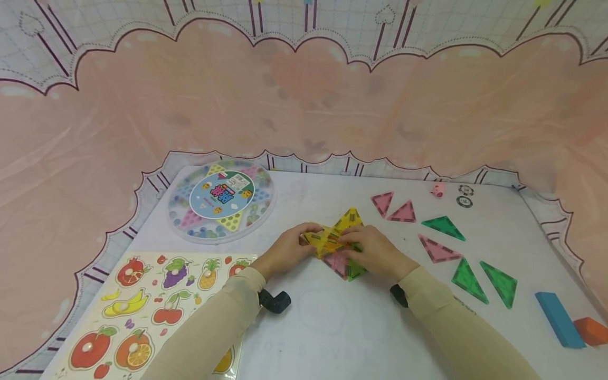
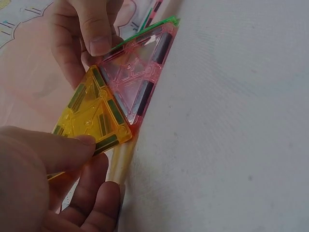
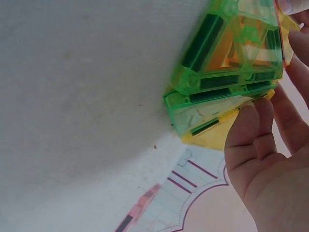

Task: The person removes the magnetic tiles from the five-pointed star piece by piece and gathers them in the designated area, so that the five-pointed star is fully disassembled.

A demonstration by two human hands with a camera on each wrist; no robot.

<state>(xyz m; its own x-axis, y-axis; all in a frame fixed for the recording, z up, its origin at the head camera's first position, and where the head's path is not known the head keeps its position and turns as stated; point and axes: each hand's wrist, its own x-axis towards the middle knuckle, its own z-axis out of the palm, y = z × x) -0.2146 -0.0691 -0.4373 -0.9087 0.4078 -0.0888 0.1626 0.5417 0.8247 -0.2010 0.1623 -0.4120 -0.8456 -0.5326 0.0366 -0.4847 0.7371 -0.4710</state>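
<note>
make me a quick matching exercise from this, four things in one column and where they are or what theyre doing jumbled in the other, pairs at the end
1. Left hand
2. Round game board
3. Blue block
4. Fruit picture board

A. Beside the orange block
B. Partly hidden by the left sleeve in the head view
C. Pinching a yellow tile
D. At the back left of the white surface

Pairs: 1-C; 2-D; 3-A; 4-B
</note>
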